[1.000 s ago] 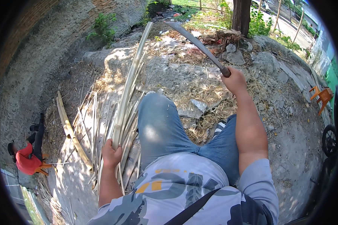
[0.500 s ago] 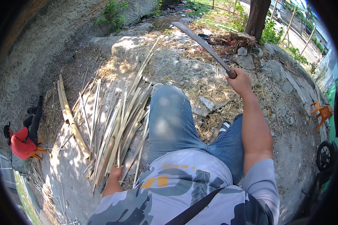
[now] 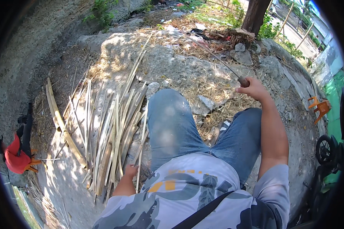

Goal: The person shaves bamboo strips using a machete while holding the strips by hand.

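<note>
Head view | right hand clamped on machete handle | left hand grips a light, stiff bamboo strip near its lower end; splintery edges likely.

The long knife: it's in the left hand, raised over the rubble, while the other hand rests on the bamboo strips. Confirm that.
Wrong hand. The head view shows the right hand gripping the long knife, raised over the rubble. The left hand is down at the bamboo strips.

Right hand gripping a long machete, left hand on bamboo strips, rocky ground
</note>
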### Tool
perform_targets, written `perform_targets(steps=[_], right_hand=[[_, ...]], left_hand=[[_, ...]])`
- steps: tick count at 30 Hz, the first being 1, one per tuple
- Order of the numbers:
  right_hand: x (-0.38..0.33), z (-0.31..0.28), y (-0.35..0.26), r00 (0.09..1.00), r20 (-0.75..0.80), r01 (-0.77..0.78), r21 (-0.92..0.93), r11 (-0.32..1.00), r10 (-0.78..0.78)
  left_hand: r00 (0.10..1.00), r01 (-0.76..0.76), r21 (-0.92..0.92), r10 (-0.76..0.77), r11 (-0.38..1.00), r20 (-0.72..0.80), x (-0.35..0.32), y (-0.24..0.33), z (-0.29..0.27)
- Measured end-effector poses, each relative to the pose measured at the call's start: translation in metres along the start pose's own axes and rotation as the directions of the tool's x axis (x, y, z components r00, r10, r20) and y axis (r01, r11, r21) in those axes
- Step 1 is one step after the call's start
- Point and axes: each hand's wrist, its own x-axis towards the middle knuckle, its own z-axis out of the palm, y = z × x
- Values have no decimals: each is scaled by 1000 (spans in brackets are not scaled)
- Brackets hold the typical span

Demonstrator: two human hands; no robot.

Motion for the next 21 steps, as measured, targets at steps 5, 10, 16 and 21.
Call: perform_targets(steps=[5,10,16,21], right_hand=[[-5,6,40,974,51,-218,-31,975,219],[1,17,46,966,48,-242,-189,952,255],[9,19,37,957,127,-175,-461,870,259],[19,37,27,923,168,-220,-509,832,347]], left_hand=[[977,-175,230,197,957,-77,43,46,6],[968,-70,323,142,944,-207,42,69,30],[969,62,356,29,933,-245,38,81,33],[1000,-19,630,6,776,24,88,49,40]])
